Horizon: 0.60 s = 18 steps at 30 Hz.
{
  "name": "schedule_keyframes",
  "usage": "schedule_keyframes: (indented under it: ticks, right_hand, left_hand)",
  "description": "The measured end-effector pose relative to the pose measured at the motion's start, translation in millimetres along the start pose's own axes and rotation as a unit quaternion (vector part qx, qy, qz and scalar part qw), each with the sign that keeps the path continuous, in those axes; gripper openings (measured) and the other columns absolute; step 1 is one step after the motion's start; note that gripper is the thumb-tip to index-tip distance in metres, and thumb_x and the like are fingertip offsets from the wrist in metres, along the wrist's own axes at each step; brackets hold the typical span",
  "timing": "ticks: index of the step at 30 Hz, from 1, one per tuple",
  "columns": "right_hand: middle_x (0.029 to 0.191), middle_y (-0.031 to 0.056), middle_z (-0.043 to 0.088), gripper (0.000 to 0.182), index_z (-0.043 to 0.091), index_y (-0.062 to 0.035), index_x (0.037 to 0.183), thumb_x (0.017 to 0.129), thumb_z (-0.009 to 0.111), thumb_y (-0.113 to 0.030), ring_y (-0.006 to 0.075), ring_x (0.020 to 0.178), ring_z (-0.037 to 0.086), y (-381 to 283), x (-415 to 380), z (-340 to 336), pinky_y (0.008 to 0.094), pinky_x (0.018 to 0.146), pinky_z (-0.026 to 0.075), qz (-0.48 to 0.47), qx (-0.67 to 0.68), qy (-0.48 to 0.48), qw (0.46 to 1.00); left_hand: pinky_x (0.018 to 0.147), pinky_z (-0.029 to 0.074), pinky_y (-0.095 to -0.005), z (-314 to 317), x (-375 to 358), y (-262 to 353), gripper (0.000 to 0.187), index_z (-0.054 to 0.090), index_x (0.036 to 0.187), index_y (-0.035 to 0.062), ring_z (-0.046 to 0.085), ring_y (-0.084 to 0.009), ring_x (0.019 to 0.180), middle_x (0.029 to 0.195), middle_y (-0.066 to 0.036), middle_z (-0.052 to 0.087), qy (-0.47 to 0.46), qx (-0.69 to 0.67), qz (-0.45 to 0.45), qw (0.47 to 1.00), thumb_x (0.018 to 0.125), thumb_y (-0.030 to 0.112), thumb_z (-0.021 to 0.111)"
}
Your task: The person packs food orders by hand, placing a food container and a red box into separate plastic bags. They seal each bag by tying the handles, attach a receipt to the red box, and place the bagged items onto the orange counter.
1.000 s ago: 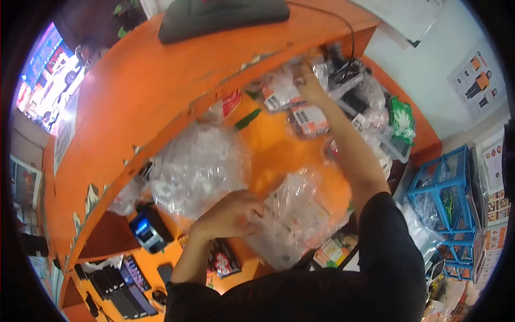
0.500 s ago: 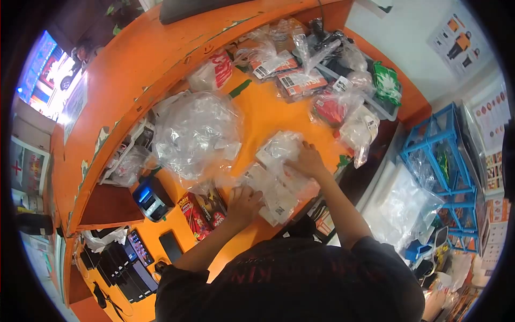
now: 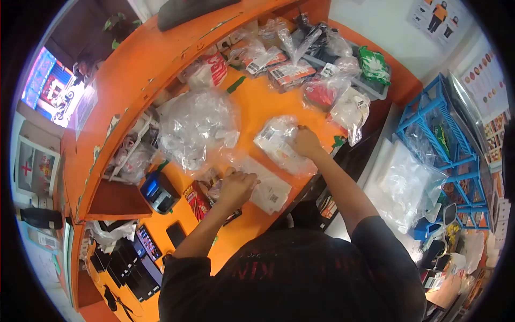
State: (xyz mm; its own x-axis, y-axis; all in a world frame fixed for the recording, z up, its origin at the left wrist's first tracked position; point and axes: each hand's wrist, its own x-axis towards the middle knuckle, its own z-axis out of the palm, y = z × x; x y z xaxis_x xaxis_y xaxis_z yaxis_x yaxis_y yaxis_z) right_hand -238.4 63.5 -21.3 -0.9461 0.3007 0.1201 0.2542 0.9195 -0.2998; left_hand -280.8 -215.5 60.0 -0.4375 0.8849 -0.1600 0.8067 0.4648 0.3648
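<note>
My right hand (image 3: 307, 142) is curled at the right edge of a clear plastic packet (image 3: 275, 138) with white paper showing inside. My left hand (image 3: 237, 188) is closed by the left side of a flat white packet (image 3: 272, 188) with a small printed code near its lower corner. What the left fingertips pinch is partly hidden. The two packets lie side by side on the orange desk, the clear one farther from me. Beyond my left hand is a large heap of clear plastic bags (image 3: 198, 129). Red snack boxes (image 3: 196, 200) lie beside my left wrist.
Bagged parcels (image 3: 291, 72) crowd the back of the desk, near a green bag (image 3: 374, 65). A label printer (image 3: 159, 191), a phone (image 3: 175, 234) and several dark devices (image 3: 129, 268) are at left. Blue racks (image 3: 442, 145) and a plastic sheet stack (image 3: 399, 182) stand right.
The clear packet under my right hand has come apart from the flat white one. My left hand has lifted slightly and its fingers have closed. The view has shifted a little.
</note>
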Motion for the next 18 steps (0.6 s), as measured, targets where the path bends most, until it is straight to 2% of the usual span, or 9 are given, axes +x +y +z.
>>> schedule_keyframes:
  ticks: [1, 3, 5, 7, 10, 12, 14, 17, 18]
  right_hand:
    - [0.096, 0.0244, 0.057, 0.059, 0.059, 0.0076, 0.09, 0.081, 0.05, -0.05, 0.0365, 0.086, 0.057, -2, -1, -3, 0.0438, 0.075, 0.046, 0.001, 0.035, -0.02, 0.999]
    - [0.095, 0.0243, 0.057, 0.057, 0.059, 0.0072, 0.09, 0.081, 0.051, -0.048, 0.0366, 0.085, 0.057, -7, -8, -3, 0.0441, 0.075, 0.046, 0.009, 0.069, -0.033, 0.997]
    - [0.091, 0.024, 0.059, 0.042, 0.061, -0.0014, 0.094, 0.077, 0.056, -0.039, 0.0371, 0.083, 0.057, -11, -20, 8, 0.0436, 0.073, 0.046, -0.001, 0.113, -0.051, 0.992]
    - [0.092, 0.0218, 0.059, 0.046, 0.061, -0.0003, 0.094, 0.078, 0.055, -0.042, 0.0361, 0.085, 0.058, -31, -36, 3, 0.0433, 0.076, 0.045, -0.014, 0.117, -0.07, 0.991]
    - [0.099, 0.0199, 0.058, 0.053, 0.057, 0.0006, 0.101, 0.079, 0.053, -0.047, 0.0345, 0.088, 0.058, -49, -47, 11, 0.0423, 0.08, 0.045, -0.031, 0.12, -0.134, 0.983]
    - [0.105, 0.0201, 0.057, 0.057, 0.055, 0.0004, 0.108, 0.079, 0.053, -0.048, 0.034, 0.09, 0.058, -50, -57, 6, 0.0417, 0.081, 0.045, -0.029, 0.118, -0.17, 0.978]
    - [0.117, 0.0216, 0.051, 0.067, 0.048, 0.0007, 0.119, 0.077, 0.056, -0.05, 0.034, 0.097, 0.055, -53, -72, -26, 0.0403, 0.085, 0.043, -0.009, 0.096, -0.056, 0.994]
    - [0.122, 0.0227, 0.048, 0.064, 0.047, 0.0028, 0.12, 0.078, 0.06, -0.043, 0.0332, 0.115, 0.045, -24, -94, -79, 0.0378, 0.097, 0.035, 0.074, 0.262, -0.096, 0.957]
    - [0.119, 0.0226, 0.049, 0.062, 0.048, 0.0027, 0.119, 0.077, 0.061, -0.041, 0.0328, 0.108, 0.049, -10, -105, -83, 0.0377, 0.092, 0.038, 0.098, 0.275, -0.078, 0.953]
  left_hand:
    - [0.088, 0.035, -0.0402, -11, -1, 0, 0.032, 0.059, 0.096, 0.0037, 0.054, -0.0304, 0.093, 0.092, -0.015, 0.059, 0.003, 0.004, 0.008, 1.0, 0.071, 0.022, 0.067]
    - [0.084, 0.036, -0.0396, -38, -7, 0, 0.011, 0.06, 0.078, 0.0047, 0.052, -0.0306, 0.088, 0.082, -0.013, 0.057, 0.298, -0.004, 0.132, 0.945, 0.072, 0.012, 0.065]
    - [0.079, 0.038, -0.0407, -98, -10, 25, 0.008, 0.057, 0.078, 0.0051, 0.05, -0.0315, 0.088, 0.078, -0.011, 0.055, 0.39, 0.031, 0.116, 0.913, 0.072, 0.003, 0.062]
    - [0.069, 0.04, -0.0403, -136, 2, 31, 0.003, 0.056, 0.08, 0.0027, 0.052, -0.0317, 0.08, 0.076, -0.012, 0.056, 0.445, -0.06, 0.088, 0.889, 0.078, 0.005, 0.056]
    - [0.06, 0.039, -0.0393, -158, 42, 31, 0.015, 0.054, 0.082, -0.0008, 0.052, -0.0313, 0.067, 0.068, -0.015, 0.053, 0.395, -0.06, 0.019, 0.916, 0.086, 0.013, 0.05]
    - [0.057, 0.037, -0.0402, -146, 89, 19, 0.028, 0.052, 0.079, -0.0028, 0.052, -0.0333, 0.06, 0.063, -0.02, 0.051, 0.394, -0.123, 0.054, 0.909, 0.091, 0.02, 0.042]
    - [0.057, 0.036, -0.042, -115, 141, -12, 0.034, 0.051, 0.077, -0.0034, 0.053, -0.0351, 0.062, 0.066, -0.022, 0.052, 0.282, -0.284, -0.003, 0.916, 0.092, 0.025, 0.041]
    - [0.065, 0.04, -0.0428, -49, 218, -56, 0.038, 0.057, 0.081, -0.0024, 0.058, -0.0345, 0.072, 0.075, -0.021, 0.06, 0.241, -0.273, -0.075, 0.928, 0.09, 0.032, 0.044]
    - [0.067, 0.041, -0.0427, -23, 236, -65, 0.04, 0.059, 0.082, -0.0023, 0.06, -0.0337, 0.076, 0.078, -0.021, 0.062, 0.249, -0.29, -0.086, 0.92, 0.088, 0.036, 0.047]
